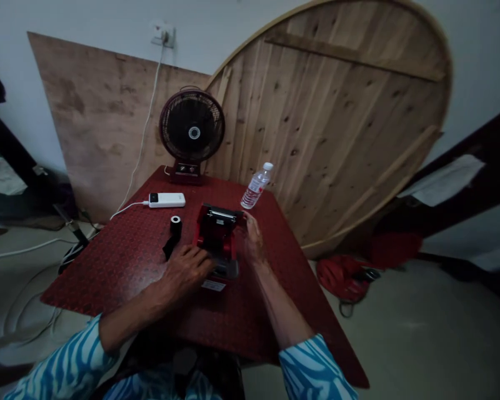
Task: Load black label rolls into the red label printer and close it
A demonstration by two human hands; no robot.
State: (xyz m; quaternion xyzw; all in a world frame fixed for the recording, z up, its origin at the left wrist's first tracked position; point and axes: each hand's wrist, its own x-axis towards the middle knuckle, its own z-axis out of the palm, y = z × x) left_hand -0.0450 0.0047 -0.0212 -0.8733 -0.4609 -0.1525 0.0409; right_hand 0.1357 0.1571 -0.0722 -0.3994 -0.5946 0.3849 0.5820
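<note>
Fingers: left hand [185, 272] has its fingers spread wide and draped over the near left side of the red thermal printer [216, 236]; cannot tell if they grip. Right hand [252, 240] has its fingers curled narrow around the printer's far right corner, holding it.

Printer: on the tabletop, between both hands. Top looks open, with a dark bay facing up and a metal bar across the far edge. Bay contents too dark to tell. White label [213, 285] on the near end.

Roll: black-and-white paper roll [175, 225] stands on end just left of the printer, not touching either hand. Black strip [170, 247] lies against its base, running toward the near edge.

Table: red patterned tabletop [108, 280] carries everything here.

Far side: white power bank [166, 200] lies left of the printer, its white cable [127, 209] running toward the table's left edge. Clear plastic water bottle [256, 186] sits beyond the right hand; upright or lying, cannot tell. Maroon desk fan [191, 126] stands at the far edge.

Backdrop: plywood sheet [100, 116] and round wooden board [329, 122] lean against the wall. Wall socket [164, 36] has a plug in it.

Floor: red bag [344, 278] lies right of the table.

Sleeves: blue-and-white pattern [312, 369] on both forearms.
</note>
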